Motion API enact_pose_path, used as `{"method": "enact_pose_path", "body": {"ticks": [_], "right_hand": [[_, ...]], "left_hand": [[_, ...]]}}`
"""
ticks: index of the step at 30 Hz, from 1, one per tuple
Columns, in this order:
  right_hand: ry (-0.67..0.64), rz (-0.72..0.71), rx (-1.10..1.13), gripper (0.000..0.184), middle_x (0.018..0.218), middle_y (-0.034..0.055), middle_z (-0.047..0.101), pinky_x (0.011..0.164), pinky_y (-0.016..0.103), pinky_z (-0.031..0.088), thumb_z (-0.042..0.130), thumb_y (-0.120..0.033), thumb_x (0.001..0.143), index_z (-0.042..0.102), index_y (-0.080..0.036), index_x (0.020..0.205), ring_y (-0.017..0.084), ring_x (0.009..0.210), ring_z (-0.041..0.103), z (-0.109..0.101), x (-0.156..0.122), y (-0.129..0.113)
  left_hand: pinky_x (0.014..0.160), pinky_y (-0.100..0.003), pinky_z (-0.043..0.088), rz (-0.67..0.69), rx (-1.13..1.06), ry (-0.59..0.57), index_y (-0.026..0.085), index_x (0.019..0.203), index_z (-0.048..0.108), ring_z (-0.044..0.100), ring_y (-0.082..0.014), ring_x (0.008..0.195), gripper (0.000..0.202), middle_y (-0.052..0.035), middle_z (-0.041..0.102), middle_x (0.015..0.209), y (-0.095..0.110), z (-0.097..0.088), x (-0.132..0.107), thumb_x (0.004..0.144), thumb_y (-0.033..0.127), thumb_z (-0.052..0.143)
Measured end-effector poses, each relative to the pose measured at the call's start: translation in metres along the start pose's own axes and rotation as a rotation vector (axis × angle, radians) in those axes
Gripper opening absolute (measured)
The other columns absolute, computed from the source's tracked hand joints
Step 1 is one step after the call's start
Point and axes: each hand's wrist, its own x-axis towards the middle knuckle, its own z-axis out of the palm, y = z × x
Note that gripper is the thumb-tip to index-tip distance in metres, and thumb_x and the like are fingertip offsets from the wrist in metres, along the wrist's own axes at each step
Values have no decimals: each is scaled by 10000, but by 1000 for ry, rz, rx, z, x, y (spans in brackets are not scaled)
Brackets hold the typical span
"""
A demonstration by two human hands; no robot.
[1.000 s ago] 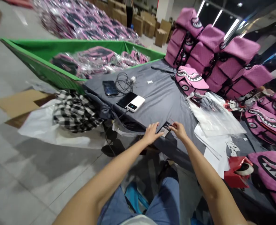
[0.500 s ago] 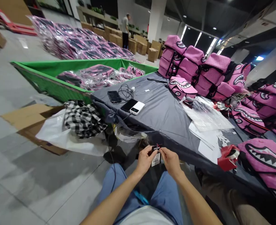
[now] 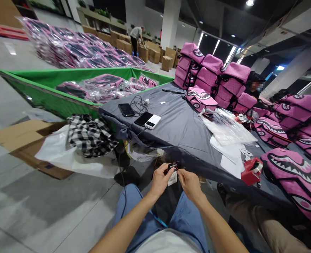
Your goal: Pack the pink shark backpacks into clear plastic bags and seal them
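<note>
Above my lap, just off the table's front edge, my left hand (image 3: 159,178) pinches a black hang tag (image 3: 172,166). A white barcode label (image 3: 172,178) hangs below the black part. My right hand (image 3: 189,182) is closed at the tag's right side, its thumb and forefinger pinching a thin red string (image 3: 177,168). The string runs to the top of the tag; how it is fastened there is too small to see.
The grey-covered table (image 3: 179,123) bears a white power bank (image 3: 152,121), phones, a red tape dispenser (image 3: 251,171) and pink shark-face backpacks (image 3: 295,175). Left of it stand a green-sided bin (image 3: 73,72) of bagged backpacks and an open carton (image 3: 20,130). Another person (image 3: 136,37) bends over boxes behind.
My view has turned slightly right. Both hands keep hold of the tag and red string, the right one a little lower. The person at the back has bent down toward the boxes.
</note>
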Motion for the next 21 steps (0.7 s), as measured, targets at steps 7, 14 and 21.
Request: {"method": "enact_pose_path", "body": {"ticks": [7, 14, 21], "right_hand": [[-24, -6, 11, 312, 637, -2, 654, 559, 235, 280, 432, -276, 1012, 671, -227, 817, 130, 546, 568, -1, -1, -4], [-2, -11, -2, 267, 696, 11, 702, 577, 215, 301, 454, -235, 1002, 692, -234, 879, 132, 595, 628, 2, -5, -4], [-54, 18, 17, 287, 714, 14, 709, 578, 226, 285, 431, -242, 1011, 682, -225, 873, 131, 605, 612, 0, -9, -7]], "left_hand": [[719, -288, 496, 35, 54, -13, 217, 910, 756, 666, -194, 778, 245, -32, 703, 833, -2, -6, -4, 891, 392, 586], [733, -293, 502, 76, 117, -28, 228, 917, 760, 668, -196, 778, 232, -34, 707, 839, -4, -11, -6, 903, 375, 582], [744, -290, 509, 63, 121, -50, 228, 914, 763, 668, -196, 774, 210, -32, 705, 828, -4, -11, -12, 891, 353, 596]]}}
